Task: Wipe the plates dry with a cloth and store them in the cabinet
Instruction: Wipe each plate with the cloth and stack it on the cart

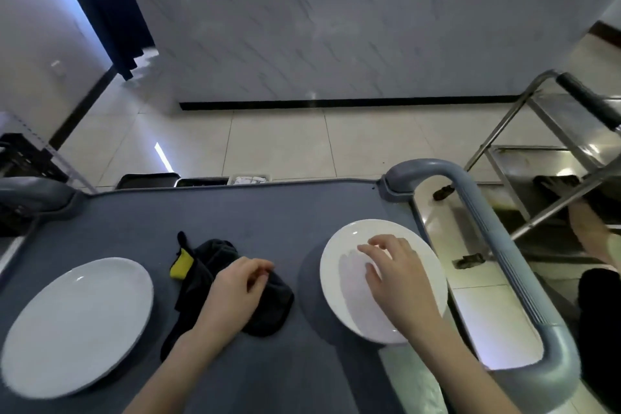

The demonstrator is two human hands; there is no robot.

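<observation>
Grey cart surface [268, 212]. Left plate [77, 323]: lying flat. Dark cloth [268, 309]: centre, left hand [240, 289] grip pinching it. Right plate [353, 299]: right edge, right hand [400, 279] grip spread on it.

On cart [268, 212], cloth [208, 262] between left plate [77, 326] and seemingly overhanging right plate [349, 299].

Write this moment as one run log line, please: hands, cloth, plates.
left hand: curled on cloth, grip unclear | right hand: open, over right plate | left plate: untouched on cart top
</observation>
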